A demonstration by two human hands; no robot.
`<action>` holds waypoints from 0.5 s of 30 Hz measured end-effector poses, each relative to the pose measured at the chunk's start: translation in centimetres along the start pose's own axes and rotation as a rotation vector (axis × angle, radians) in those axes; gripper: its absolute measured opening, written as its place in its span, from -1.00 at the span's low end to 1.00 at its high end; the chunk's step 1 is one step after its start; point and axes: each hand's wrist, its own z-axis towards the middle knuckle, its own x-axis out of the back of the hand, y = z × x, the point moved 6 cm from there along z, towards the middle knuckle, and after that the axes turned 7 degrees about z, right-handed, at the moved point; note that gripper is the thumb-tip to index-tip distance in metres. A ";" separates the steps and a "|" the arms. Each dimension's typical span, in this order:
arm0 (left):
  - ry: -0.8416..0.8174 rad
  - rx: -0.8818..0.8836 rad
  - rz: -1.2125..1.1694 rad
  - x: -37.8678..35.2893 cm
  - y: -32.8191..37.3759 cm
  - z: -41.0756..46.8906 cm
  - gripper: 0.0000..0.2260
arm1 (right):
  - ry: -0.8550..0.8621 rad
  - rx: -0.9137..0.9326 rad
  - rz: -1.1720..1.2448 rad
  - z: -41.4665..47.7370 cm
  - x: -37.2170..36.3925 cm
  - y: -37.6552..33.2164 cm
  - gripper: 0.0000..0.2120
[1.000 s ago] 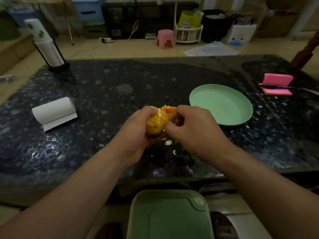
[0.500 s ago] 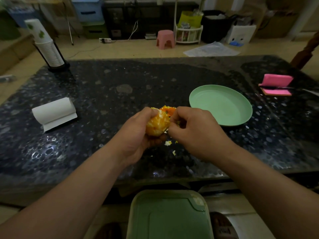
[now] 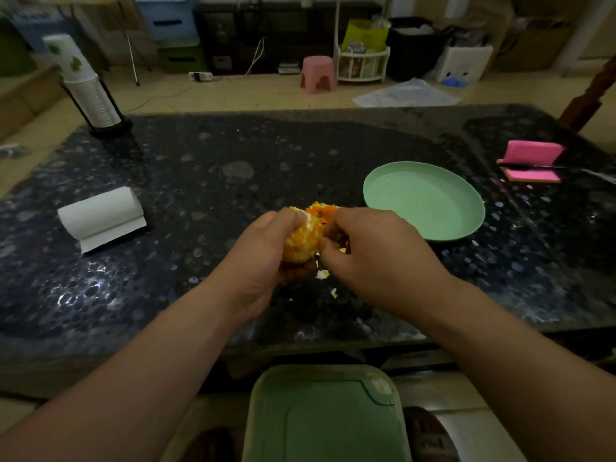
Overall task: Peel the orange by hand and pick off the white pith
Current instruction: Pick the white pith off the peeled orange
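Bench (image 3: 233, 155) of dark speckled stone carries a green plate (image 3: 423, 201). Just left of the plate, the left hand (image 3: 263, 258) grips the part-peeled orange (image 3: 303, 241) while the right hand (image 3: 376, 261) pinches at its side, with scraps (image 3: 321, 274) lying beneath. Far left of the plate sit a paper roll (image 3: 100, 216) and a cup stack (image 3: 83, 85). Right of the plate is a pink pad (image 3: 533, 160). Beyond the plate, a stool (image 3: 318, 73) stands on the floor.

Orange (image 3: 301, 241) underside behind left hand (image 3: 258, 261)
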 end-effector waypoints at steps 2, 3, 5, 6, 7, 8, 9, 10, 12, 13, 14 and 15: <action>0.022 -0.020 0.029 -0.1 0.0 0.0 -0.67 | 0.015 0.015 -0.056 0.0 -0.3 -0.3 -0.78; 0.031 -0.029 0.039 -0.1 0.0 -0.1 -0.70 | 0.027 0.013 -0.064 0.0 -0.5 -0.3 -0.77; 0.046 -0.048 0.041 -0.3 0.1 -0.1 -0.79 | 0.062 0.006 -0.059 0.1 -0.6 -0.1 -0.74; 0.048 -0.053 0.038 -0.3 0.1 -0.1 -0.80 | 0.078 0.002 -0.051 0.1 -0.6 0.1 -0.74; 0.046 -0.050 0.036 -0.3 0.1 -0.1 -0.78 | 0.083 -0.002 -0.032 0.2 -0.6 0.2 -0.75; 0.040 -0.039 0.032 -0.3 0.1 -0.1 -0.73 | 0.078 -0.008 0.003 0.1 -0.5 0.4 -0.77; 0.033 -0.023 0.019 -0.2 0.1 -0.2 -0.71 | 0.065 -0.015 0.049 0.1 -0.5 0.7 -0.80; 0.021 -0.004 -0.006 -0.2 0.1 -0.2 -0.72 | 0.046 -0.022 0.095 0.1 -0.5 0.8 -0.83; -0.007 0.024 -0.058 -0.1 0.1 -0.3 -0.77 | 0.010 -0.040 0.169 -0.1 -0.5 1.0 -0.87; -0.019 0.031 -0.067 -0.1 0.2 -0.3 -0.77 | 0.000 -0.053 0.196 -0.1 -0.5 1.1 -0.88; -0.025 0.033 -0.066 -0.1 0.3 -0.3 -0.77 | -0.003 -0.066 0.211 0.0 -0.5 1.3 -0.90; -0.023 0.031 -0.060 -0.1 0.4 -0.4 -0.77 | 0.000 -0.077 0.214 0.0 -0.5 1.3 -0.90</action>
